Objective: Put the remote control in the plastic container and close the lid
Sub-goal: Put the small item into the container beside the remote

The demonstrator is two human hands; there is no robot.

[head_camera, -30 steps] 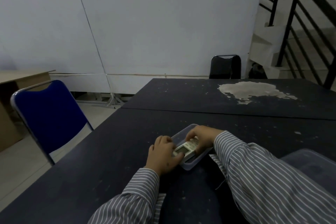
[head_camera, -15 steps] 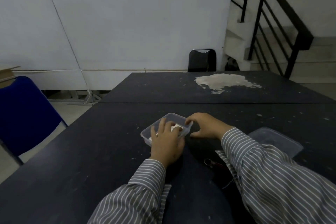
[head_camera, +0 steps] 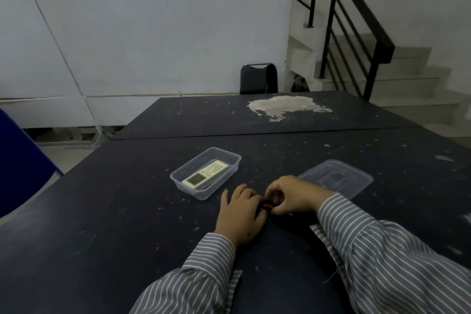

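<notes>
The white remote control (head_camera: pixel 206 174) lies face up inside the clear plastic container (head_camera: pixel 204 194), which stands uncovered on the dark table (head_camera: pixel 122 211). Its clear lid (head_camera: pixel 336 178) lies flat on the table to the right, apart from the container. Both hands are just in front of the container and touch neither it nor the lid. My left hand (head_camera: pixel 240 214) rests palm down with fingers spread. My right hand (head_camera: pixel 293 195) has its fingers curled, pinching a small dark reddish object (head_camera: pixel 266 205) between the two hands.
A blue chair (head_camera: pixel 20 160) stands at the table's left edge, and a black chair (head_camera: pixel 258 79) at the far end. A pale worn patch (head_camera: pixel 285 106) marks the far tabletop. Stairs with a black railing (head_camera: pixel 356 20) rise at the right.
Both hands have let go of the remote and the container and drawn back toward me. They now meet at a small dark object. The view has swung right, showing the lid.
</notes>
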